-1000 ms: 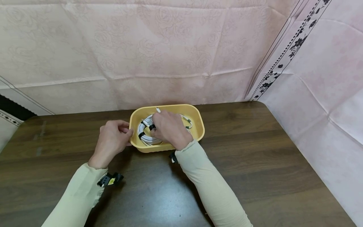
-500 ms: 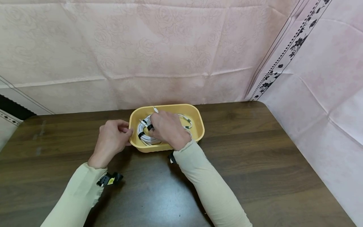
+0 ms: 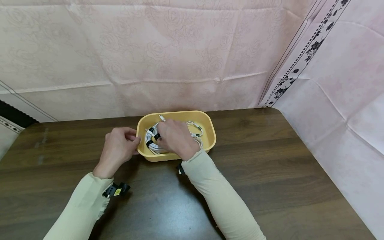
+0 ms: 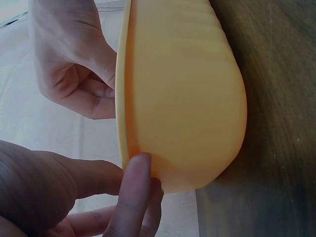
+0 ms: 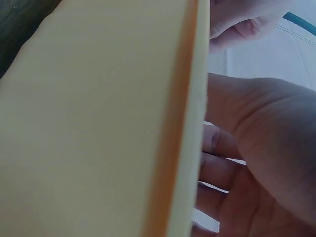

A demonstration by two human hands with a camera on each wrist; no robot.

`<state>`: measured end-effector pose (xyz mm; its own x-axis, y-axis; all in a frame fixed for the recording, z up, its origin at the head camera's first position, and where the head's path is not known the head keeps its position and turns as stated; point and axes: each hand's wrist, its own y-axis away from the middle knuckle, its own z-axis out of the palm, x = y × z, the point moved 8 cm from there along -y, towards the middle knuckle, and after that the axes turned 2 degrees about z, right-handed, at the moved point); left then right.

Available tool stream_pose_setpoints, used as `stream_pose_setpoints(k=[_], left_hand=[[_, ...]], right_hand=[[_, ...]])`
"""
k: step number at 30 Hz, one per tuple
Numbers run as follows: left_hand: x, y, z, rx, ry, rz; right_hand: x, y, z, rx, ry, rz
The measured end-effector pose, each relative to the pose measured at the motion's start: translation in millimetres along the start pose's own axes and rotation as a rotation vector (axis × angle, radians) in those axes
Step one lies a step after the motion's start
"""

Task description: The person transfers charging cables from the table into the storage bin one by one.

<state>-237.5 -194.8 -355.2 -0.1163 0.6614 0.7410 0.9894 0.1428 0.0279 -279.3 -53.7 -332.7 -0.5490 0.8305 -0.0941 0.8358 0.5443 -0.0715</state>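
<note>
A yellow plastic tub (image 3: 211,140) with rounded corners holds coiled white cables. My left hand (image 3: 118,150) pinches its left end at the rim; in the left wrist view a fingertip (image 4: 138,170) lies against the outer wall. My right hand (image 3: 177,138) reaches inside and grips a coiled white cable, whose pale plug (image 3: 162,118) pokes out past the knuckles. A black tie (image 3: 157,136) shows beside the thumb. Under and left of the hand lies another white coil (image 3: 149,137) with black ties. In the right wrist view, the tub wall covers the right fingertips.
The tub stands on a dark wood-grain table (image 3: 255,173), near its back edge. A pale rose-patterned cloth (image 3: 168,60) hangs right behind it, and another patterned sheet (image 3: 345,110) borders the right side. Both wrists carry black straps (image 3: 115,190).
My right hand has slid slightly left inside the tub, and the cable plug and black tie have shifted left with it. The left hand and the tub stay in place.
</note>
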Motion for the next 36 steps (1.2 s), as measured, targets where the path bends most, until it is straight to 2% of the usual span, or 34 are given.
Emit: stream_pose_setpoints(k=[26, 36], left_hand=[[-0.8, 0.3, -1.8, 0.01, 0.006, 0.008], [-0.4, 0.0, -1.1, 0.009, 0.007, 0.013]], right_hand=[[-7, 0, 7, 0.037, 0.026, -0.016], [-8, -2, 12, 0.021, 0.023, -0.015]])
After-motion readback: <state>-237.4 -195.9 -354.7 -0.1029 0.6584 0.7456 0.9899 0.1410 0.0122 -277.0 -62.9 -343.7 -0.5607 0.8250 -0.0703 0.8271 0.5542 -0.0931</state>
